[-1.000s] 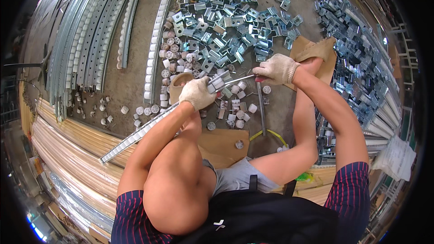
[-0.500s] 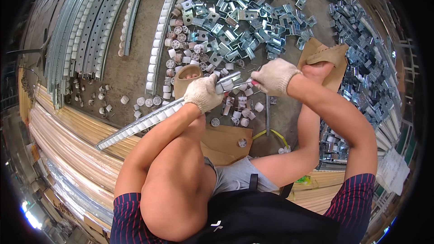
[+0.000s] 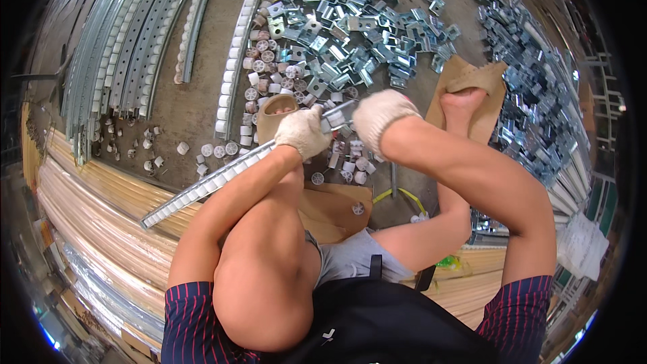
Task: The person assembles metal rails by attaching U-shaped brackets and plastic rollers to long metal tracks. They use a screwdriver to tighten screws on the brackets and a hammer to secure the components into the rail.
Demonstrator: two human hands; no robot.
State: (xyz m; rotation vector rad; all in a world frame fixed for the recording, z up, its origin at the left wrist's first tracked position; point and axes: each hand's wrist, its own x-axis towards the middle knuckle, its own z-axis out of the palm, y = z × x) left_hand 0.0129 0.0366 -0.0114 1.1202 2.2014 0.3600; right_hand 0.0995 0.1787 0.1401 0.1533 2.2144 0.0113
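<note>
My left hand (image 3: 303,132), in a white knit glove, is closed round a long metal roller track (image 3: 202,187) lined with white rollers. The track slants from the lower left up to the right, crossing above my bent left leg. At its upper end, my gloved right hand (image 3: 383,118) is closed, with the back of the glove hiding most of its fingers. A bit of red-handled tool (image 3: 407,98) shows at the far side of that glove; its tip is out of sight. Loose white rollers (image 3: 347,165) lie on the floor just beneath both hands.
Zinc-coloured metal brackets (image 3: 357,27) are heaped ahead, with another pile (image 3: 532,81) at right. Metal tracks (image 3: 128,40) lie at far left, one roller track (image 3: 232,74) nearer. Wrapped long strips (image 3: 101,202) sit at lower left. Cardboard (image 3: 333,212) lies between my legs.
My right hand has turned over and shifted left against the track's end; the tool's thin shaft, visible before, is now hidden. My left hand keeps its hold on the track.
</note>
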